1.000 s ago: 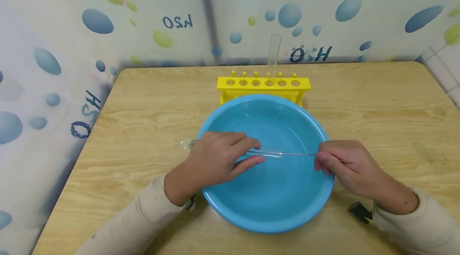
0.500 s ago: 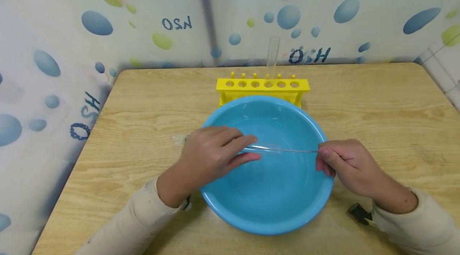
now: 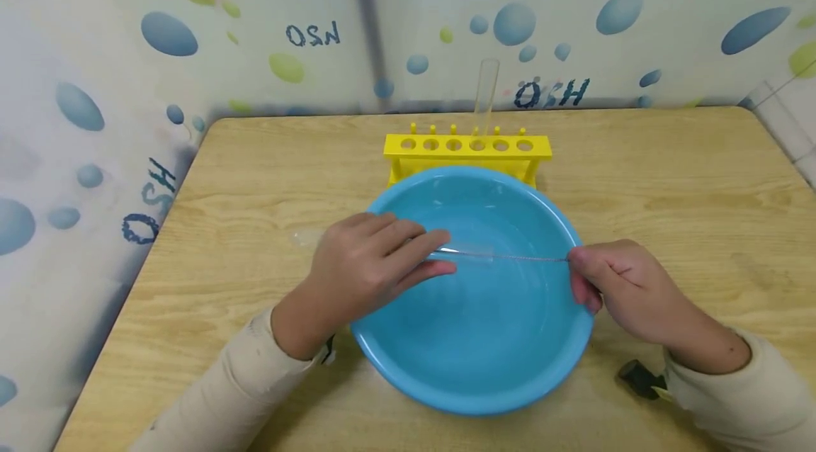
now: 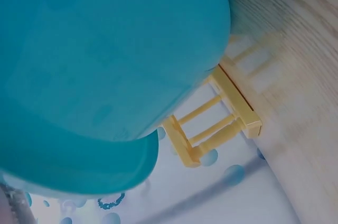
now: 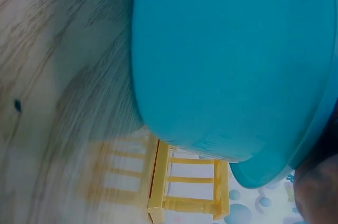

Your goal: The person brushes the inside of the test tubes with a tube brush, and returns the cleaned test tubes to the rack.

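From my head view I see the person's 2 hands working over the blue basin [image 3: 472, 406], which sits at the centre of the frame. The left hand [image 3: 366, 261], left of centre, is partly closed, its fingers bent over a clear tube [image 3: 482, 253] and its thumb beneath; the fingertip and thumb tip stand apart. The tube lies sideways, its right end showing above the basin near mid-frame. At its left end, beyond the knuckles, I make out only a faint, clear shape against the wood, probably the same tube.

A thin twisted wire [image 3: 529, 258] runs out of the tube's right end, nearly level, to the right hand [image 3: 621, 289], right of centre. That hand is closed, pinching the wire between thumb and forefinger above the basin's right rim, with the other fingers curled under.

Just behind the basin, above centre in my frame, I see a yellow rack [image 3: 468, 146] with 6 holes and 6 pegs. A second clear tube [image 3: 486, 91] stands in the 4th hole from the left. The wooden table [image 3: 268, 168] spreads beneath it all, and a wall [image 3: 357, 76] with blue and green spots fills the top. My 2 wrist views show mostly the basin's outer side.
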A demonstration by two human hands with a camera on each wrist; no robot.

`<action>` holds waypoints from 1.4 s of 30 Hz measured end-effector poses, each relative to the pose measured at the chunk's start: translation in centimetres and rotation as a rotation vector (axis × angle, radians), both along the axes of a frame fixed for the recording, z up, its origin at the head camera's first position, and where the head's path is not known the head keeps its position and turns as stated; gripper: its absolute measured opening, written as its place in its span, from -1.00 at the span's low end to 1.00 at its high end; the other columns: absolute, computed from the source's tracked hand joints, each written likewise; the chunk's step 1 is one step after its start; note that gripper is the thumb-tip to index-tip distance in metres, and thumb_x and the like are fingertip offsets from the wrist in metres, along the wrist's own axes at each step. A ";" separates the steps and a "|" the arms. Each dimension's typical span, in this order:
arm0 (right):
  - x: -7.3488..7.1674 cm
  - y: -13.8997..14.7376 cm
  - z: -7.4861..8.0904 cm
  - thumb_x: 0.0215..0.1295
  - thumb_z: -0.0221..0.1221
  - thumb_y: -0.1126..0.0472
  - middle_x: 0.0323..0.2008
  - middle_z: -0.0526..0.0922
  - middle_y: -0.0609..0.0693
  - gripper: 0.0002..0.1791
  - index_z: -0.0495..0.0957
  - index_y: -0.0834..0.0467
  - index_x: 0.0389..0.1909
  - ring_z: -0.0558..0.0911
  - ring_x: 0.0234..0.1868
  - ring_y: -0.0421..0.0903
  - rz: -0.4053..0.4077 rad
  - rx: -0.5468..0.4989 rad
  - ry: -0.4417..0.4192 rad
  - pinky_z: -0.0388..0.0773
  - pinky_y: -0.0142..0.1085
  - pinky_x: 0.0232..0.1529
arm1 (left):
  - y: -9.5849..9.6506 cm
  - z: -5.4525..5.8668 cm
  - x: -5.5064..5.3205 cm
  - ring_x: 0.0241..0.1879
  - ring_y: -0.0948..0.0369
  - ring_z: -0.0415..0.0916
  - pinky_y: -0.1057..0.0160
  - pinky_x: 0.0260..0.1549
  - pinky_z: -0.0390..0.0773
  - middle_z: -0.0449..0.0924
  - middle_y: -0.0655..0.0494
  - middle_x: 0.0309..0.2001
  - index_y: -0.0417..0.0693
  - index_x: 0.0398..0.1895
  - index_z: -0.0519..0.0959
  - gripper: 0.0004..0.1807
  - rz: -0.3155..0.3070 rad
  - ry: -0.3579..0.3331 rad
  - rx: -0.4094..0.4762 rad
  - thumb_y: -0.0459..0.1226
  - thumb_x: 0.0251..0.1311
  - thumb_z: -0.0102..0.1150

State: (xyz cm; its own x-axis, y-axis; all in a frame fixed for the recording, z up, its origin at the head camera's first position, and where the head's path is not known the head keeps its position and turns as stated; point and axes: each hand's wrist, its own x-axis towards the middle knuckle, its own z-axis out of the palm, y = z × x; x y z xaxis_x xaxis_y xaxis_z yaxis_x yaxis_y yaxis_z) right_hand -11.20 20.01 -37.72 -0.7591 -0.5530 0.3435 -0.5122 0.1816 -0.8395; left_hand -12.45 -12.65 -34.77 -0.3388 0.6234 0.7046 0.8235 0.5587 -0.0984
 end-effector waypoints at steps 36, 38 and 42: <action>0.4 -0.6 -0.3 0.41 -0.05 0.57 -0.65 0.40 -0.16 -0.57 0.46 0.03 -0.53 0.39 -0.62 -0.33 -0.027 0.106 0.141 0.34 -0.52 -0.61 | -1.7 1.0 0.1 -0.75 0.40 0.24 0.48 -0.74 0.13 0.49 0.27 -0.61 0.05 -0.26 0.70 -0.67 -0.002 -0.281 -0.115 0.08 0.32 0.19; 0.4 -0.5 -0.3 0.40 -0.04 0.57 -0.64 0.41 -0.16 -0.58 0.46 0.03 -0.52 0.39 -0.61 -0.32 -0.023 0.115 0.138 0.34 -0.52 -0.60 | -1.7 1.0 0.2 -0.73 0.41 0.26 0.49 -0.73 0.15 0.53 0.28 -0.59 0.05 -0.27 0.69 -0.70 0.008 -0.327 -0.129 0.06 0.26 0.25; 0.5 -0.5 -0.3 0.39 -0.05 0.59 -0.65 0.41 -0.14 -0.58 0.46 0.04 -0.52 0.39 -0.62 -0.31 -0.006 0.104 0.140 0.35 -0.52 -0.61 | -1.6 0.5 0.2 -0.66 0.41 0.37 0.50 -0.69 0.23 0.64 0.27 -0.48 0.05 -0.28 0.66 -0.66 0.030 -0.398 -0.167 0.10 0.33 0.16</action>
